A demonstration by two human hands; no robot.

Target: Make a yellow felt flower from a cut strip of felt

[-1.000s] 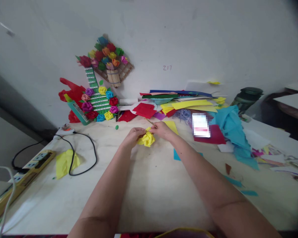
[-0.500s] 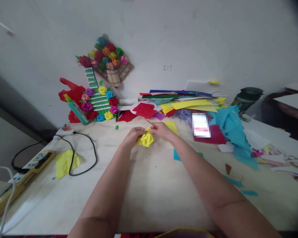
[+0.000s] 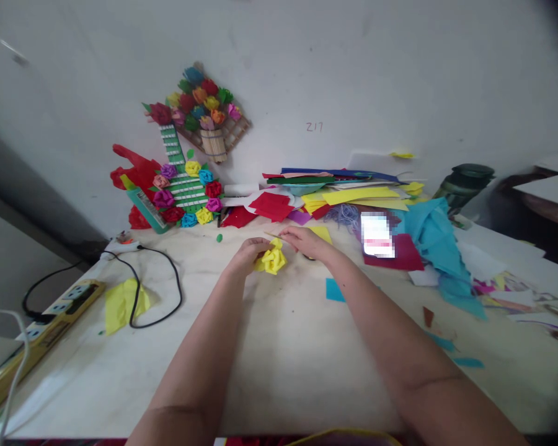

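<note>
My left hand [image 3: 253, 254] is closed on a yellow paper flower [image 3: 273, 257], holding it by its left side just above the table. The flower's folded petals face me. To its right, my right hand [image 3: 303, 243] grips a thin wooden stick [image 3: 274, 235] that points left, over the flower's far edge. A small gap shows between the right fingers and the petals. Behind the right hand lies a yellow paper sheet [image 3: 322, 233], partly covered. A dark curved thing [image 3: 309, 257] shows under that hand, too small to make out.
A flower-decked green guitar shape [image 3: 186, 189] and a glue bottle [image 3: 144, 207] lean at the back left. Stacked coloured paper [image 3: 335, 179] lies along the wall. A phone [image 3: 377, 238] rests on dark red paper at right. A black cable [image 3: 180, 285] loops near a power strip [image 3: 51, 328].
My right hand has drawn back from the flower, a little to the right, with the stick in it. The flower has shifted slightly left and turned in my left hand.
</note>
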